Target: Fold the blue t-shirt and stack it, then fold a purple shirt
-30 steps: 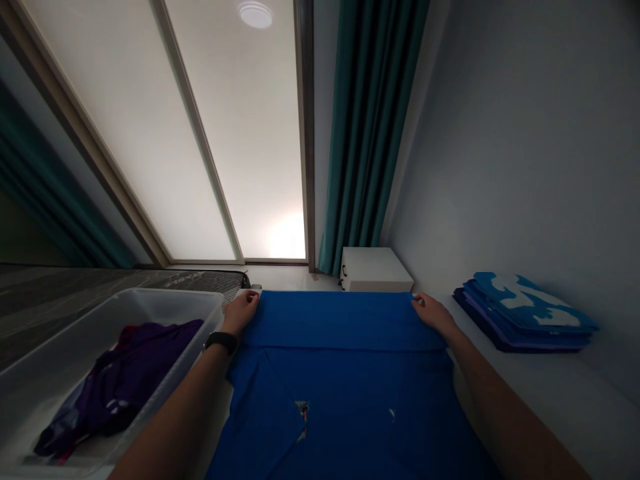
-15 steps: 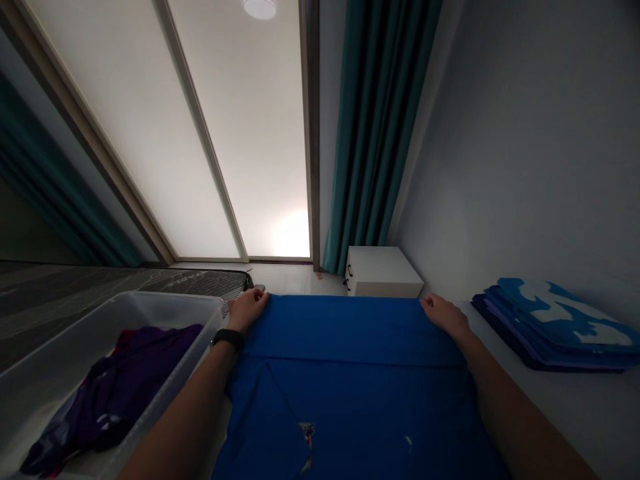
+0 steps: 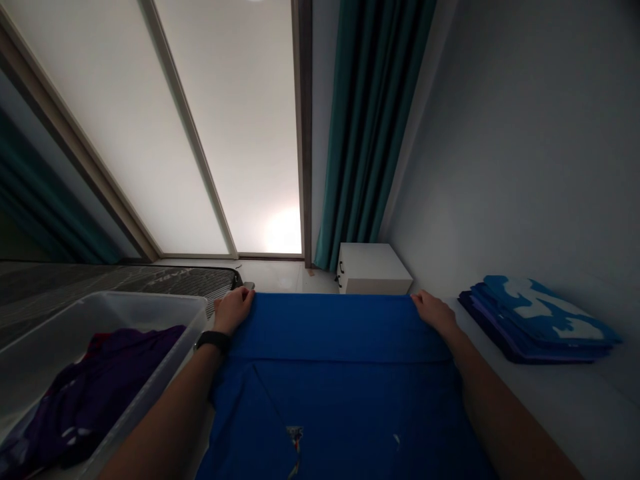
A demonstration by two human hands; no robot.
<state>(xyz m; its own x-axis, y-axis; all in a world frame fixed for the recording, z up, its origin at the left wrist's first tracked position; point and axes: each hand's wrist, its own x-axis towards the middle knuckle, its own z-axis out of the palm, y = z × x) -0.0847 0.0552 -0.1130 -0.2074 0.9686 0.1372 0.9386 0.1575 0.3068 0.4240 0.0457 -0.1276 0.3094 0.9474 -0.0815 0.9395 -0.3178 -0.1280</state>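
A bright blue garment lies spread flat on a white table in front of me, its far part folded over into a band. My left hand, with a black band on the wrist, grips the far left corner of that fold. At the far right corner my right hand closes on the cloth in the same way. Both arms reach straight forward along the garment's sides.
A clear plastic bin with purple clothes stands at the left. A stack of folded blue and white clothes lies at the right by the wall. Beyond the table are a small white cabinet, a teal curtain and a sliding door.
Both hands stay on the far corners of the blue garment. The view has shifted a little, and the fold line sits about where it was.
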